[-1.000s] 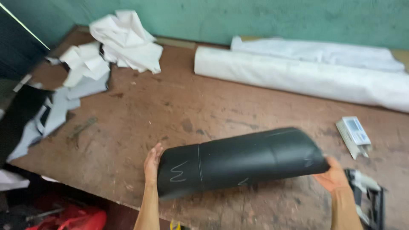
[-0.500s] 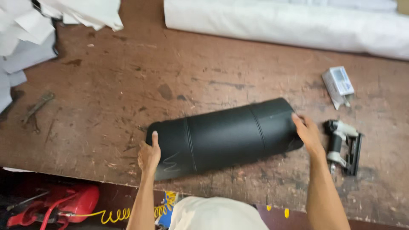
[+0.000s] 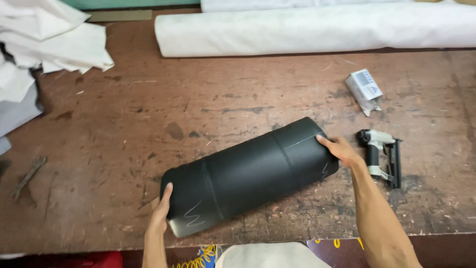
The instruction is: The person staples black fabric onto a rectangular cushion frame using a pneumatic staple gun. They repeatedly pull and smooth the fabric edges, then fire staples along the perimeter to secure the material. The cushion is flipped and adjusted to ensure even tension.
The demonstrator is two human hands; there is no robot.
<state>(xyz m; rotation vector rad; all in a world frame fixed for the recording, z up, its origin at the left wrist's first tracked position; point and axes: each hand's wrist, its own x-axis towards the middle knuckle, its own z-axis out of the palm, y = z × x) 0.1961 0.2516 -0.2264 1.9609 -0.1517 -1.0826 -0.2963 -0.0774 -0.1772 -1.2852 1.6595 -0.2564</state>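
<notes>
Black padded piece (image 3: 250, 176): a long rounded cushion in dark leather-like cover, lying slantwise on the table, its near end low on the left, its far end higher on the right; white chalk marks show at both ends.
Left hand (image 3: 161, 211): fingers flat and spread along the near left end of the piece, pressing on it, not closed round it.
Right hand (image 3: 342, 151): fingers laid over the far right end, curled lightly on its edge.
Staple gun (image 3: 379, 156): just right of the right hand, lying on the table, apart from the piece.
Small box (image 3: 364, 89): beyond the gun, pale, tilted.
White rolls (image 3: 317, 30): along the table's far edge.
White cloth pieces (image 3: 49, 34): heaped at far left.
Table (image 3: 124, 129): worn brown wood, scratched and stained.
</notes>
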